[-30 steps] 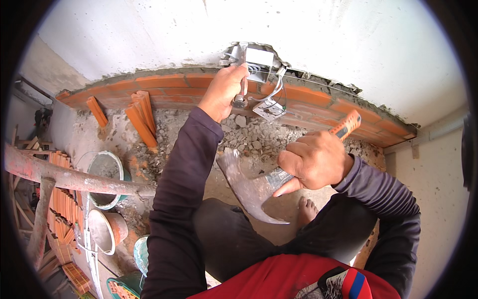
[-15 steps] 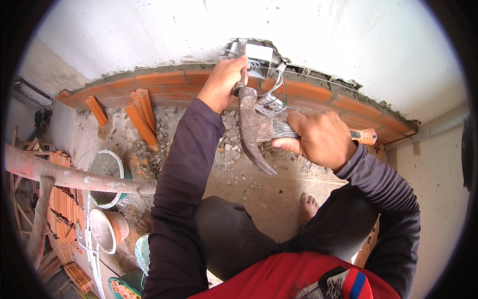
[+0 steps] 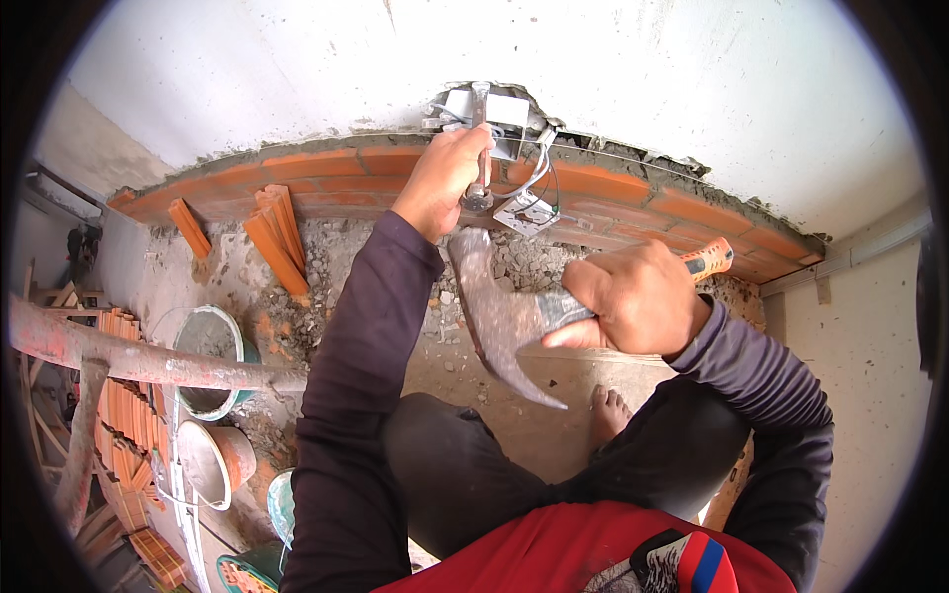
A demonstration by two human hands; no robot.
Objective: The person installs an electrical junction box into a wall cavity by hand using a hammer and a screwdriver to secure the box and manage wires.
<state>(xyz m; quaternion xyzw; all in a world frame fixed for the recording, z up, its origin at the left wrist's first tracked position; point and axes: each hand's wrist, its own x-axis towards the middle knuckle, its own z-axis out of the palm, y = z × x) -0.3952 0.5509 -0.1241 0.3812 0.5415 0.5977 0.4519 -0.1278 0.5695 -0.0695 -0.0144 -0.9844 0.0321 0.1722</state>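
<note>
My left hand (image 3: pixel 447 178) is closed around a metal chisel (image 3: pixel 480 103), its far end against the broken wall edge by a white electrical box (image 3: pixel 509 111). The chisel's round struck end shows below my fist. My right hand (image 3: pixel 633 299) grips a claw hammer (image 3: pixel 494 306) by its orange-and-black handle. The hammer's worn head is apart from the chisel, nearer to me, with its claw curving down. Grey cables (image 3: pixel 543 163) hang out of the wall beside the box. A socket plate (image 3: pixel 527 212) dangles on them in front of the bricks.
A low row of orange bricks (image 3: pixel 326 170) runs under the white wall (image 3: pixel 633 69). Loose bricks (image 3: pixel 277 247) lean at the left, near rubble (image 3: pixel 435 267). Buckets (image 3: pixel 210 395) stand at the left behind a rusty metal bar (image 3: pixel 178 358), with stacked bricks (image 3: pixel 129 381) beyond.
The hammer has drawn back from the chisel toward me, its head dropping lower in the picture. My left hand still holds the chisel at the box, shifted very slightly.
</note>
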